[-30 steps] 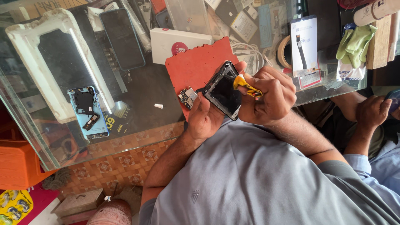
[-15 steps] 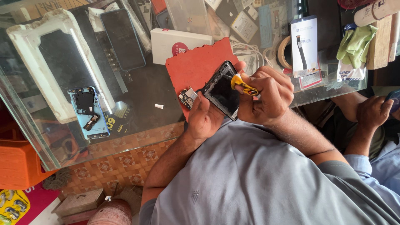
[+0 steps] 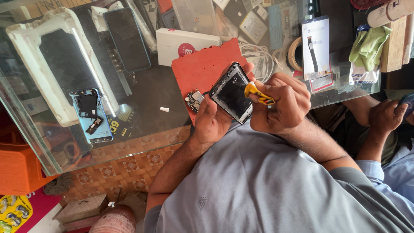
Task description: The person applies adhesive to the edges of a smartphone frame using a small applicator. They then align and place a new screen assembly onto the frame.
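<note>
- Opened smartphone (image 3: 232, 96), back cover off and dark insides facing up, held above the near edge of the red work mat (image 3: 202, 69).
- Cradled in the left hand (image 3: 211, 121) — fingers wrapped under and around its lower end, closed firmly on the frame.
- Touched near the upper right edge by a yellow-handled tool (image 3: 255, 92), tip resting on the phone's inner face.
- Right hand (image 3: 282, 103) curled tight around that tool, fingers fully closed on the handle.
- Small circuit board (image 3: 195, 99) lying on the mat just beside the phone's left edge.
- Glass counter (image 3: 142, 108) beneath it all — white box (image 3: 183, 43) with a red dot just behind the mat.
- Blue phone shell (image 3: 91, 115), stripped and face up, well apart to the left, near a white foam tray (image 3: 26, 56).
- Roll of tape (image 3: 295, 53) and green cloth (image 3: 367, 44) further right.
- Another person's hand (image 3: 386, 116) at the right edge, away from the work.
</note>
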